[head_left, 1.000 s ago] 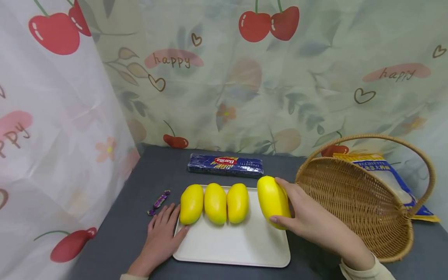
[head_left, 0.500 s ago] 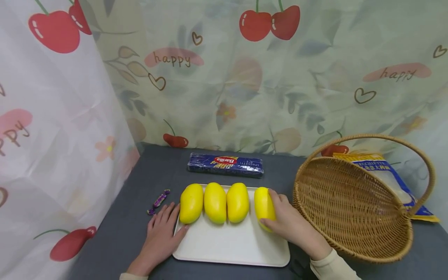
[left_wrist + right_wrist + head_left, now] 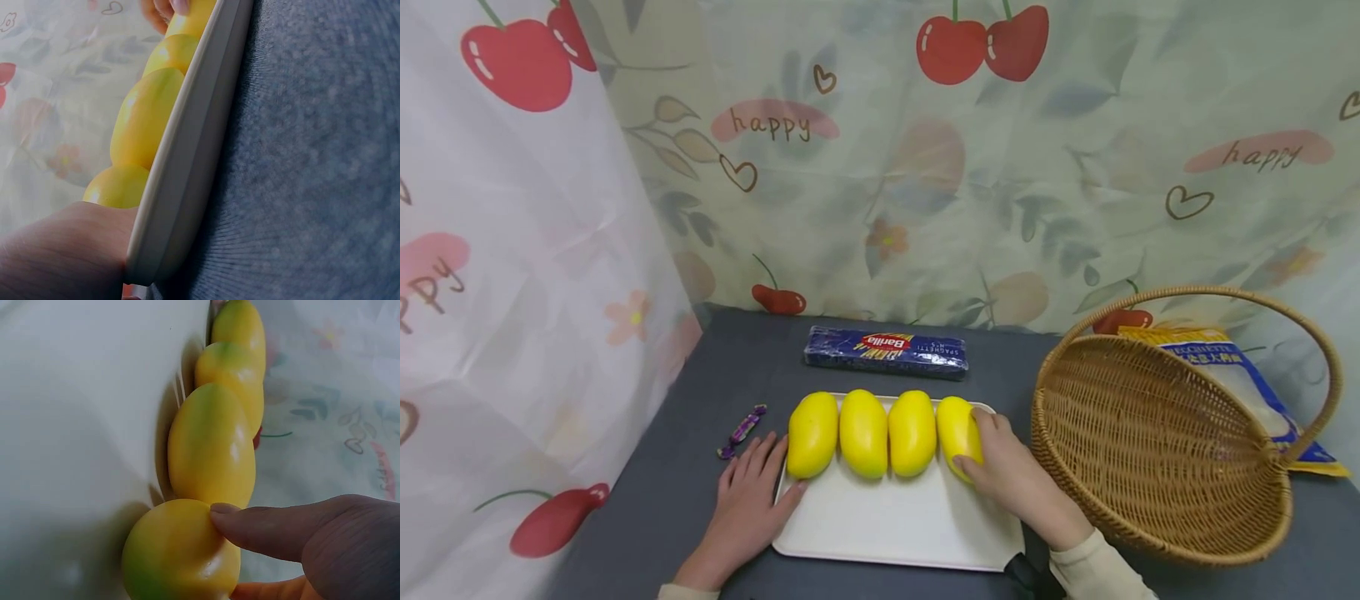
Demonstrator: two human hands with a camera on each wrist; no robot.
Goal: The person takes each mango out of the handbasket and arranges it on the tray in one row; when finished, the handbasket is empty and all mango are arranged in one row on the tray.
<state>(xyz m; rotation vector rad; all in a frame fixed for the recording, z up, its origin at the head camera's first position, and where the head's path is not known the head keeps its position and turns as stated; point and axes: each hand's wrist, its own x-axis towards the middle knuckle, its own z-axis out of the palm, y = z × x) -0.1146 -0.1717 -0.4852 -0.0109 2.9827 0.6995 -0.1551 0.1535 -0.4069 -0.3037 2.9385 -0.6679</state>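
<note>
A row of yellow mangoes lies along the back half of a white tray (image 3: 887, 521). My right hand (image 3: 1018, 475) grips the rightmost mango (image 3: 957, 429), thumb on its near side and fingers behind its right side. In the right wrist view the thumb presses the held mango (image 3: 175, 550), which sits right beside its neighbour, a mango (image 3: 212, 447). My left hand (image 3: 748, 500) rests at the tray's left edge, fingers extended and thumb over the rim, near the leftmost mango (image 3: 812, 433). The left wrist view shows the tray's outer wall (image 3: 187, 144) beside that hand.
Behind the tray lies a blue spaghetti box (image 3: 887, 352). A purple-wrapped candy (image 3: 743, 431) is left of it. On the right a wicker basket (image 3: 1157, 450) with a tall handle stands tilted, a blue and yellow bag (image 3: 1240, 383) behind it. Printed curtains (image 3: 880, 167) enclose the grey table (image 3: 647, 500).
My right hand has lowered the mango onto the tray and slid it left, up to the row. My left hand stays at the tray's edge.
</note>
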